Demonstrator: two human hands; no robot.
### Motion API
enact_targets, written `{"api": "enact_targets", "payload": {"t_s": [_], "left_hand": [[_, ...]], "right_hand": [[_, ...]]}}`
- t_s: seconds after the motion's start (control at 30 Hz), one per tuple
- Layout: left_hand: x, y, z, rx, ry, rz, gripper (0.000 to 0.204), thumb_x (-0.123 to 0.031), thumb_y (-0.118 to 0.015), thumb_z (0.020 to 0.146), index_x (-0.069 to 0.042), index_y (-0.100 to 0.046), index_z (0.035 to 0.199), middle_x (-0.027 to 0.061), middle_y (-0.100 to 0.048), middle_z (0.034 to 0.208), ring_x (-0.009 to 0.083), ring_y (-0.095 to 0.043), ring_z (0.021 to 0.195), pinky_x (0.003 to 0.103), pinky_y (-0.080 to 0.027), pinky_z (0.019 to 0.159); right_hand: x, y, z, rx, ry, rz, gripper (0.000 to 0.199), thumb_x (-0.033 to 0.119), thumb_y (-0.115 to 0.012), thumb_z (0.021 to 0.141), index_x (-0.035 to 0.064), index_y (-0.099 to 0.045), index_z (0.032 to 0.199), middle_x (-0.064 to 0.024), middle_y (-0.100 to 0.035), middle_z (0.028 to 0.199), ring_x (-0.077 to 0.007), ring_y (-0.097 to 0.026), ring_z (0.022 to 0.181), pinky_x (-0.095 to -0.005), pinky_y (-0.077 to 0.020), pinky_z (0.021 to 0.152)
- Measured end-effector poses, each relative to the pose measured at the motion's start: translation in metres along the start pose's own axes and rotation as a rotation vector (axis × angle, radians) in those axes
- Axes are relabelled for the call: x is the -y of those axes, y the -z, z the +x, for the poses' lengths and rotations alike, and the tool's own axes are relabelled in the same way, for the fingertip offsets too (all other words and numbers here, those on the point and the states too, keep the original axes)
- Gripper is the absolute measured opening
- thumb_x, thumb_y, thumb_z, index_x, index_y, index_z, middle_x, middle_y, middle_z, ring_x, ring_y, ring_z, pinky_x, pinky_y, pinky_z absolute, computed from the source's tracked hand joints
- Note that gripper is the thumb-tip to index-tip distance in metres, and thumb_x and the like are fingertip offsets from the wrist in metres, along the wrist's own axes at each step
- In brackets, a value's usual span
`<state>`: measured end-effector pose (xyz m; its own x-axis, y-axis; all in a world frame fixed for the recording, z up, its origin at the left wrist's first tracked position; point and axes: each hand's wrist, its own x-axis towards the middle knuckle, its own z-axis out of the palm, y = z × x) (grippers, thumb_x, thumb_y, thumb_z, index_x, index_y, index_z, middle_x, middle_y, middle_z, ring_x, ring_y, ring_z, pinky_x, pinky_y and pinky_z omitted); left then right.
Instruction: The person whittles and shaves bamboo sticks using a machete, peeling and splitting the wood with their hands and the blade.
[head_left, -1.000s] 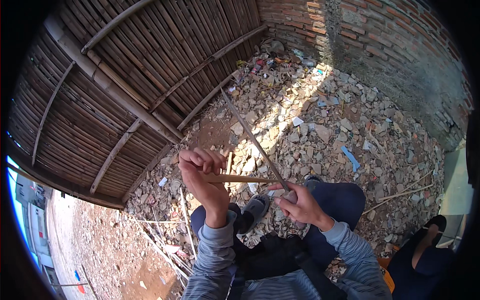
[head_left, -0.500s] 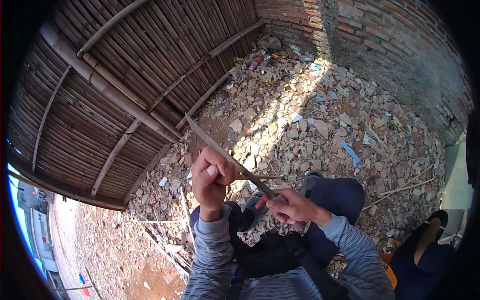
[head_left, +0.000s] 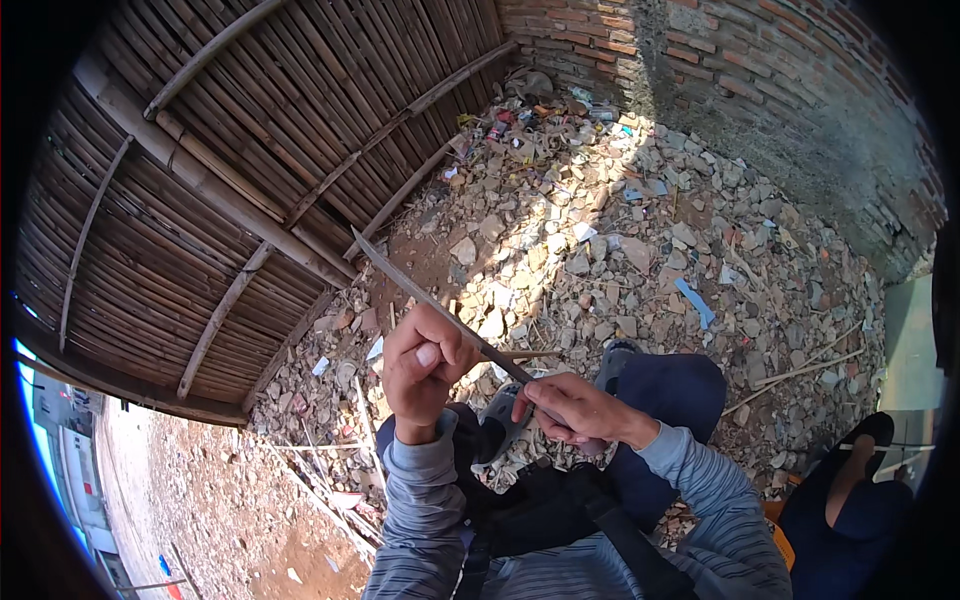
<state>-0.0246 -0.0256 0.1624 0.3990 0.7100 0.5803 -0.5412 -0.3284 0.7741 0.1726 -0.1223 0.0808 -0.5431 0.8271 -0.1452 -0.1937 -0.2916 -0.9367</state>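
Observation:
My right hand [head_left: 582,406] is wrapped round the handle of a long, slightly curved knife [head_left: 404,281]. Its blade slants up and left, crossing close to my left fist, with the tip near the foot of the bamboo wall. My left hand [head_left: 422,368] is closed round a thin bamboo stick [head_left: 530,354], whose pointed end sticks out to the right beneath the blade. The rest of the stick is hidden by my fingers. Whether the blade touches the stick, I cannot tell.
A bamboo-slat wall [head_left: 300,110] leans at left; a brick wall [head_left: 720,60] stands at the back right. Broken stones and litter [head_left: 640,250] cover the ground. Long thin sticks [head_left: 325,500] lie at lower left. Another person's dark-clothed leg [head_left: 850,510] is at lower right.
The knife has slid slightly up and left, its tip farther out, and my right hand has come a little nearer to my left. My left hand keeps its grip.

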Motion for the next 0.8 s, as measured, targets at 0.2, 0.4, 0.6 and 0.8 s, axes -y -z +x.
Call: {"api": "enact_targets", "payload": {"t_s": [0.2, 0.4, 0.6, 0.8], "left_hand": [[-0.001, 0.007, -0.001, 0.051, -0.015, -0.011, 0.025, -0.025, -0.047, 0.101, -0.006, -0.044, 0.085, -0.0021, -0.029, 0.049, 0.0094, -0.021, 0.039, 0.032, -0.019, 0.042], [0.002, 0.013, -0.007, 0.055, -0.033, -0.029, 0.023, -0.023, -0.046, 0.101, -0.006, -0.044, 0.086, -0.0016, -0.029, 0.049, 0.0094, -0.021, 0.039, 0.033, -0.018, 0.041], [0.001, 0.02, -0.005, 0.061, -0.028, -0.042, 0.021, -0.022, -0.045, 0.101, -0.006, -0.043, 0.087, -0.0024, -0.028, 0.048, 0.0092, -0.019, 0.038, 0.033, -0.016, 0.04], [0.001, 0.018, -0.006, 0.075, -0.046, -0.038, 0.018, -0.02, -0.045, 0.098, -0.007, -0.043, 0.086, -0.0015, -0.03, 0.047, 0.0099, -0.019, 0.037, 0.033, -0.018, 0.039]], "right_hand": [[-0.008, 0.001, 0.007, -0.034, -0.053, 0.034, 0.054, 0.043, -0.037, 0.117, -0.0007, -0.065, 0.106, 0.0012, -0.049, 0.054, -0.0042, -0.037, 0.039, -0.0235, -0.0315, 0.04], [0.001, -0.01, 0.016, -0.097, 0.016, -0.15, 0.056, 0.048, -0.04, 0.116, 0.0012, -0.066, 0.099, 0.0013, -0.049, 0.053, -0.0048, -0.04, 0.039, -0.0246, -0.0337, 0.041], [-0.018, 0.0, 0.025, -0.137, -0.048, -0.098, 0.052, 0.045, -0.043, 0.115, 0.0012, -0.065, 0.096, 0.0017, -0.05, 0.052, -0.0053, -0.041, 0.039, -0.0262, -0.0332, 0.039], [-0.018, -0.012, 0.032, -0.126, 0.066, -0.099, 0.051, 0.045, -0.048, 0.114, 0.0013, -0.064, 0.094, 0.0021, -0.05, 0.051, -0.0055, -0.042, 0.039, -0.0266, -0.033, 0.04]]}}
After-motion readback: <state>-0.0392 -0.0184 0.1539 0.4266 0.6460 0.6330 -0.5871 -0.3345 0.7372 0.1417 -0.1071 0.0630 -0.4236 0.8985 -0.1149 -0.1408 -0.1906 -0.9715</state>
